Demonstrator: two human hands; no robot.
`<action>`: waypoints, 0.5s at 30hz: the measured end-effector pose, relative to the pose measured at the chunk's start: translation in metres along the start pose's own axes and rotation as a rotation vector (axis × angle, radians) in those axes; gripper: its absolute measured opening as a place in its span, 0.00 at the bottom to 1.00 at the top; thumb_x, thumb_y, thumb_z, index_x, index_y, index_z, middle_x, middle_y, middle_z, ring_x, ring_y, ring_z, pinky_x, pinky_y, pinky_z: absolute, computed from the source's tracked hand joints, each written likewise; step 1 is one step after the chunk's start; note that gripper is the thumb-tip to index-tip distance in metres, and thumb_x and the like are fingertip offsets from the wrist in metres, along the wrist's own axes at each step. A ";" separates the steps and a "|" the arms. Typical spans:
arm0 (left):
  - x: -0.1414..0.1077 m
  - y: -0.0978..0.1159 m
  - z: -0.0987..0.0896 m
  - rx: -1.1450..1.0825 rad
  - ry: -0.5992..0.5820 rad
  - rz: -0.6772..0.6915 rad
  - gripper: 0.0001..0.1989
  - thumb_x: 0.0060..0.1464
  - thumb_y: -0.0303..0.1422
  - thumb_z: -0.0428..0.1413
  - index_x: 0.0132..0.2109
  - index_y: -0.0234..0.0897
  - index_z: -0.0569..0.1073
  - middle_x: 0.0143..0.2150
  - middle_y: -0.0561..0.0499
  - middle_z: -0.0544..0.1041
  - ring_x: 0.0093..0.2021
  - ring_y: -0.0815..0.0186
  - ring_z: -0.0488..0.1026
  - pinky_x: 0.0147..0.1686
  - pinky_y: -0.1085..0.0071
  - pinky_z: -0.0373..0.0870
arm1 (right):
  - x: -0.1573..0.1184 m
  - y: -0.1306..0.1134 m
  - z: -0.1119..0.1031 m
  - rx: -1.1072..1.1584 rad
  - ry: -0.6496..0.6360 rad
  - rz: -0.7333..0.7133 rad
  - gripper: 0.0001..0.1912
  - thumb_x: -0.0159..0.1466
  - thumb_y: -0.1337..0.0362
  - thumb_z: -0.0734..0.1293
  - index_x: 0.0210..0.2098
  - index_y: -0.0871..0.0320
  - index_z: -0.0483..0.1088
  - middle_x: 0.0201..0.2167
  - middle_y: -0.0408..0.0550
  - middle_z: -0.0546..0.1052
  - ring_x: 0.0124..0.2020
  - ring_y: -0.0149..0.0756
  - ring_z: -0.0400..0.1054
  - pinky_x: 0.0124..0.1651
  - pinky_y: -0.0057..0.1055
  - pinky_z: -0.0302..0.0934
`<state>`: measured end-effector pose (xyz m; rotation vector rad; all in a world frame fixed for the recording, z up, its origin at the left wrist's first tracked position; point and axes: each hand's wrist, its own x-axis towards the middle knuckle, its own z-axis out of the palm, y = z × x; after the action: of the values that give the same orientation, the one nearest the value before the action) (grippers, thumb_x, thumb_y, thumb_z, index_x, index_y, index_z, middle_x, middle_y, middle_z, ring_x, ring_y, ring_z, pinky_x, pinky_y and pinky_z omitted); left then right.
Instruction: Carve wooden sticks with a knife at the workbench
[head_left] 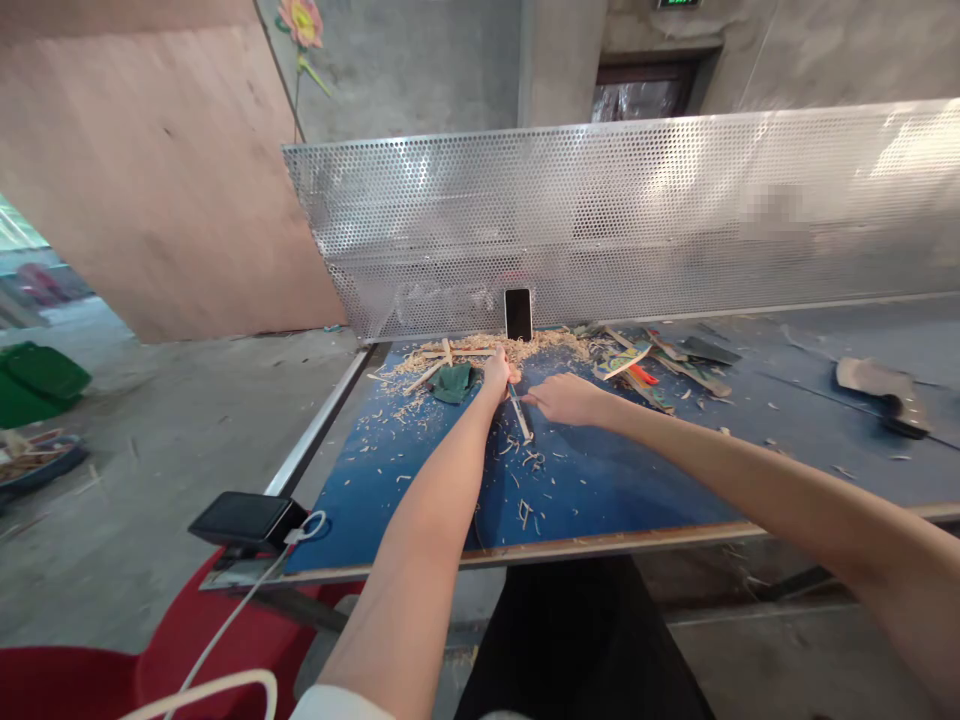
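Note:
My left hand (497,376) is closed around the far part of a thin, pale wooden strip (523,422), whose near end points towards me over the blue tabletop. To its right, my right hand (566,399) is closed, its fingertips beside the strip at about mid-length. What it grips, if anything, is too small to make out. Curled wood shavings (533,460) lie under the strip's near end. Left of my left hand are a dark green cloth (452,383) and several light wooden sticks (425,375).
A phone (518,314) leans upright against the perforated metal screen (480,230) behind a heap of shavings. Wood scraps and sheets (660,368) lie to the right, a curved brownish piece (881,385) farther over. A black box (247,520) with a white cable sits at the table's left corner.

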<state>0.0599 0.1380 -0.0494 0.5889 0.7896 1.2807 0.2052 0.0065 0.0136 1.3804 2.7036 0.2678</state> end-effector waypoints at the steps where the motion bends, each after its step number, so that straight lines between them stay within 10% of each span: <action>1: 0.000 0.001 0.000 0.008 0.004 -0.011 0.21 0.71 0.50 0.52 0.34 0.42 0.59 0.19 0.62 0.50 0.15 0.74 0.47 0.18 0.76 0.43 | 0.005 -0.001 0.000 0.002 0.001 -0.014 0.30 0.80 0.53 0.51 0.51 0.60 0.82 0.47 0.65 0.85 0.47 0.52 0.82 0.50 0.40 0.69; 15: -0.007 0.002 0.001 -0.040 0.015 -0.038 0.21 0.74 0.48 0.48 0.34 0.42 0.58 0.19 0.62 0.49 0.14 0.74 0.46 0.16 0.77 0.43 | -0.030 -0.010 -0.001 0.176 -0.242 -0.080 0.25 0.78 0.54 0.57 0.46 0.60 0.84 0.44 0.62 0.85 0.43 0.49 0.82 0.43 0.36 0.67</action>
<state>0.0586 0.1321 -0.0456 0.5309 0.7822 1.2643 0.2149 -0.0241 0.0124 1.2485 2.6216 -0.1378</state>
